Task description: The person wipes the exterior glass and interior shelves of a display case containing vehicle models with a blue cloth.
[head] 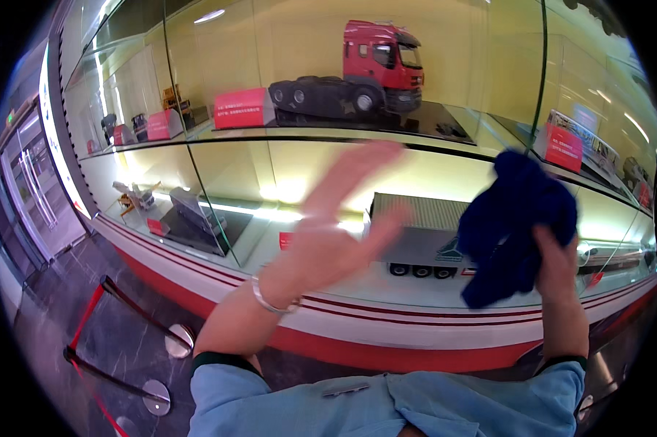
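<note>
My right hand (555, 262) grips a bunched dark blue cloth (517, 229) in front of the glass of a display case (328, 322). The cloth hangs in loose folds and hides part of what is behind it. My left hand (326, 248), with a bangle (265, 297) on its wrist, is raised before the glass, thumb apart from the fingers. It is blurred and holds nothing; whether it touches the pane cannot be told. Behind the glass, a red model truck tractor (383, 65) stands on the upper shelf. Below it is a grey model trailer (416, 240), partly covered by my hand and the cloth.
Red cards (244, 108) with writing stand beside the models. More models, including a dark vehicle (194, 213), fill the left side. Belt barrier posts (85, 317) with round metal bases (156, 397) stand on the floor at lower left. A glass door (39, 180) is far left.
</note>
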The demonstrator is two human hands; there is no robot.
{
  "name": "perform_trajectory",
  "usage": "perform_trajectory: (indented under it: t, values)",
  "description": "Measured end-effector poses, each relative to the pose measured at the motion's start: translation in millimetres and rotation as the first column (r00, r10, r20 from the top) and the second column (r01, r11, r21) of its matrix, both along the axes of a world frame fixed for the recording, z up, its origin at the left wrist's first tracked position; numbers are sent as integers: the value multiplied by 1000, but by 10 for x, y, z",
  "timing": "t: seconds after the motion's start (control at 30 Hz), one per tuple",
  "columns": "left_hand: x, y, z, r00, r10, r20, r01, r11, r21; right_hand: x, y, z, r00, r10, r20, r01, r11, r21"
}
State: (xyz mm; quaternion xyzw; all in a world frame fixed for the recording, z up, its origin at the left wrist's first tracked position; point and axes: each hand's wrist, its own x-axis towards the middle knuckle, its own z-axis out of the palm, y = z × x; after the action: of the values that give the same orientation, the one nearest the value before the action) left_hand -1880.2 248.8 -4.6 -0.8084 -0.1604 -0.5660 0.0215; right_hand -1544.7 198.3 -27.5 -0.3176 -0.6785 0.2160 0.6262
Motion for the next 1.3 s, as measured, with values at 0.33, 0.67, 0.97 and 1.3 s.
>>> perform_trajectory:
  t: [0.33,0.67,0.97,1.3]
  values:
    - [-1954,1130,646,810,150,566,-18,972,-233,-2518,751,1246,567,-779,269,71,372,926]
    - [-2045,1418,754,757,-88,647,486,737,-469,-3444,1763,1498,437,-877,202,-21,215,976]
    - [-2046,1324,748,852,-59,521,361,786,-501,-2217,1285,988,308,-943,-128,590,84,803]
    - [-2115,1328,748,854,-61,517,361,785,-503,-2800,1192,965,343,-832,437,60,483,873]
